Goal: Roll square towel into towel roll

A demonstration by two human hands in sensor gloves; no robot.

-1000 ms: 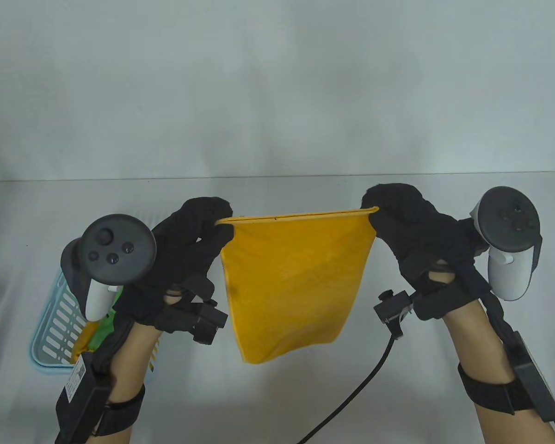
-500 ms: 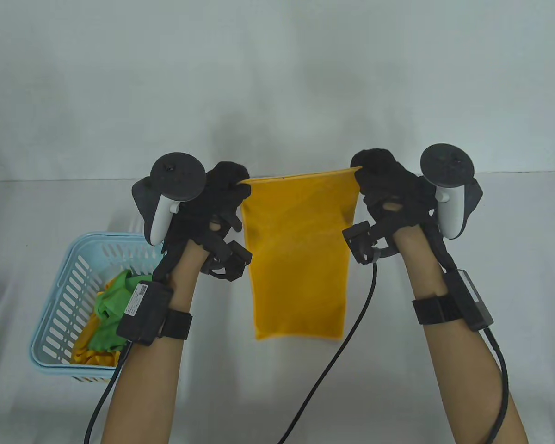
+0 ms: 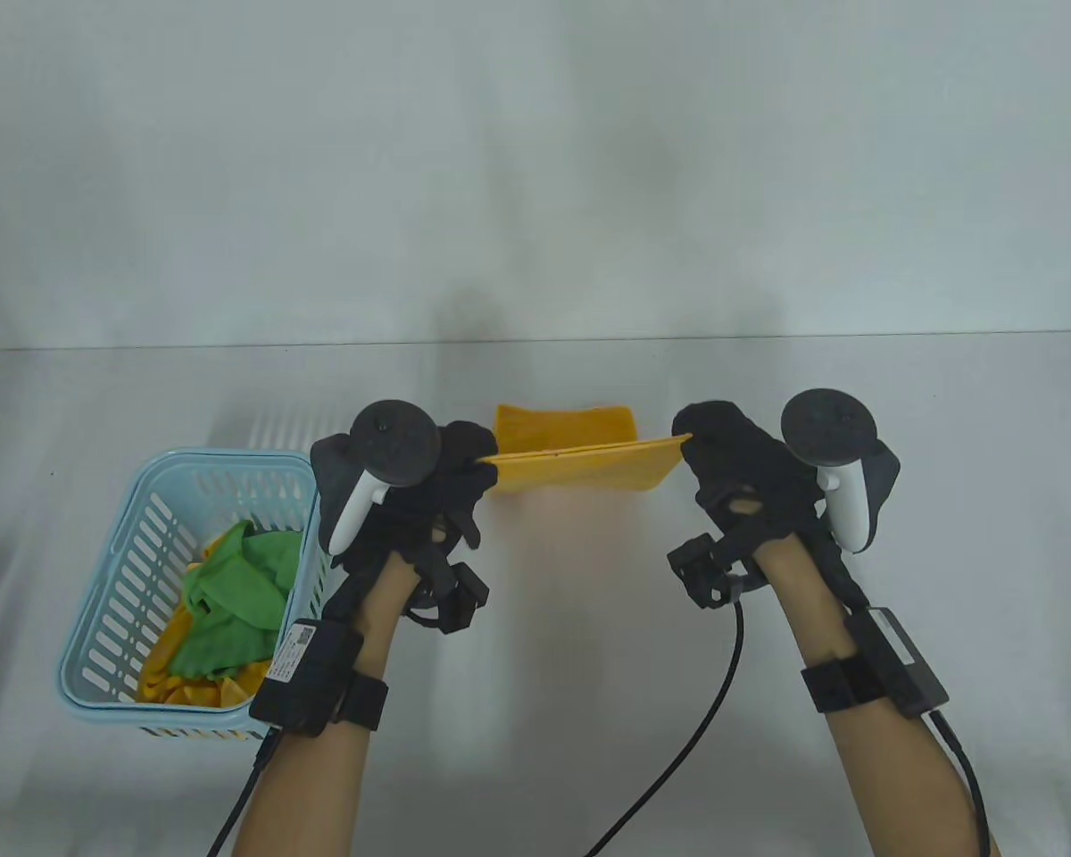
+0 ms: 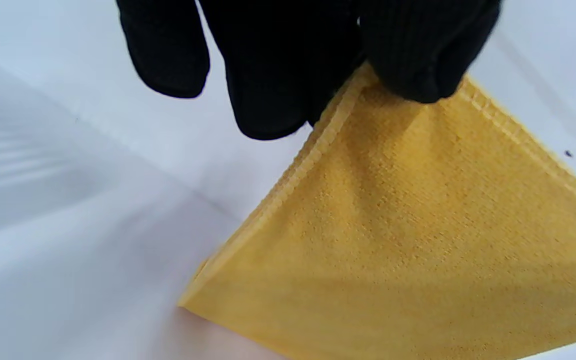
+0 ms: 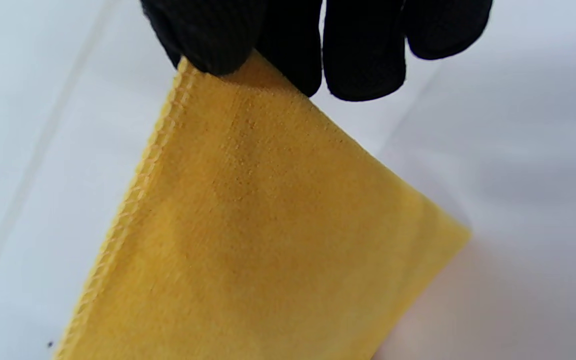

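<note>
None of the rolling has begun, as far as these views show: the yellow square towel (image 3: 580, 455) is unrolled, stretched between the two hands above the middle of the tabletop (image 3: 946, 536). The left hand (image 3: 446, 486) pinches the towel's left corner between thumb and fingertips (image 4: 418, 60), and the right hand (image 3: 736, 469) pinches the right corner the same way; the wrist views show each grip pressed tight on a hemmed corner. The held edge runs taut from hand to hand, and the rest of the cloth trails toward the far side, its far part apparently touching down on the tabletop. My judgement is that laying it flat is the step in hand; smoothing and the whole roll remain.

To the left, near the left forearm, stands a light blue basket (image 3: 112, 571) holding green and yellow cloths (image 3: 232, 598). It sits well apart from the towel. A black cable (image 3: 678, 750) crosses the near tabletop below the right wrist and could snag a low pass.
</note>
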